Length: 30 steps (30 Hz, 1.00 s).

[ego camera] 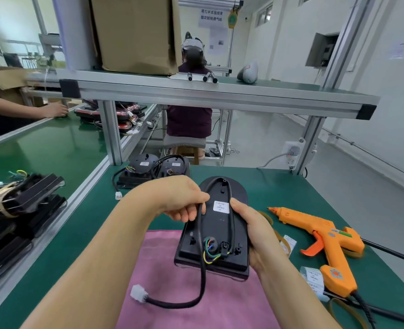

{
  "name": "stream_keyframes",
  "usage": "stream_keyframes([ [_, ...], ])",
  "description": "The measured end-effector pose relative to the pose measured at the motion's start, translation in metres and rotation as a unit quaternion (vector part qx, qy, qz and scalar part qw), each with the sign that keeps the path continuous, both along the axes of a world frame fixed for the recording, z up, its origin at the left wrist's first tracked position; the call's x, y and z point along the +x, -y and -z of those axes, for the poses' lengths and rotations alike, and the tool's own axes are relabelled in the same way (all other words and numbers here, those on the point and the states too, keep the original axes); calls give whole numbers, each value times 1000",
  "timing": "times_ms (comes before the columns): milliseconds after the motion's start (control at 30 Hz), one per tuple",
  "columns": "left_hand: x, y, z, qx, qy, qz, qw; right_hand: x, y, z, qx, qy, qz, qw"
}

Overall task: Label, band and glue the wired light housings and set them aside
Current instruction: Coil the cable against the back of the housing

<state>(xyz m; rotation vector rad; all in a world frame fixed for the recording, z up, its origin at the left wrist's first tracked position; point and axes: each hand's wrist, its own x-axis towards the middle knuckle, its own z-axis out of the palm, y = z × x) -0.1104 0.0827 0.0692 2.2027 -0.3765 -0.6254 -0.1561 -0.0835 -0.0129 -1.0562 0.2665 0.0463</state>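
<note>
A black light housing [216,233] is held above a pink cloth [186,281], back side up, with a white label [221,206] stuck on it. My right hand [250,233] grips its right edge, thumb by the label. My left hand [184,200] pinches the black sheathed cable [202,276] against the housing's left side. The cable loops round the top of the housing, and its free end hangs down to a white connector [138,294] over the cloth. Coloured wires show at the housing's lower part.
An orange glue gun [324,241] lies on the green bench at right, with label strips [313,280] and rubber bands [267,218] near it. Two housings [153,169] stand at the back. Banded housings [18,200] are stacked at left by the conveyor. Other people work beyond.
</note>
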Motion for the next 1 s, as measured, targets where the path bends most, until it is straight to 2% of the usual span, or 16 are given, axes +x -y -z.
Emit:
stream_keyframes([
  [100, -5, -5, 7, -1, 49, -8, 999, 1, -1, 1, 0, 17, -5, 1000],
  [233, -7, -9, 20, -6, 177, -41, 983, 1, -2, 2, 7, 14, -15, 1000],
  [400, -17, -9, 48, -95, 251, -98, 958, 2, -3, 2, 13, 6, -19, 1000],
  [500, -23, -12, 61, -189, 183, -153, 953, 1, -4, 0, 6, 25, -25, 999],
  [633, -25, -16, 71, -330, -27, -170, 928, 0, -7, 0, 6, 46, -44, 998],
  [700, -24, -17, 73, -357, -81, -146, 919, 0, -9, -1, 5, 54, -45, 998],
  [867, -17, -17, 79, -399, -97, -140, 901, 1, -10, -4, -15, 50, -46, 998],
  [1000, -11, -16, 80, -404, -95, -120, 902, 5, -10, -3, -29, 37, -43, 998],
])
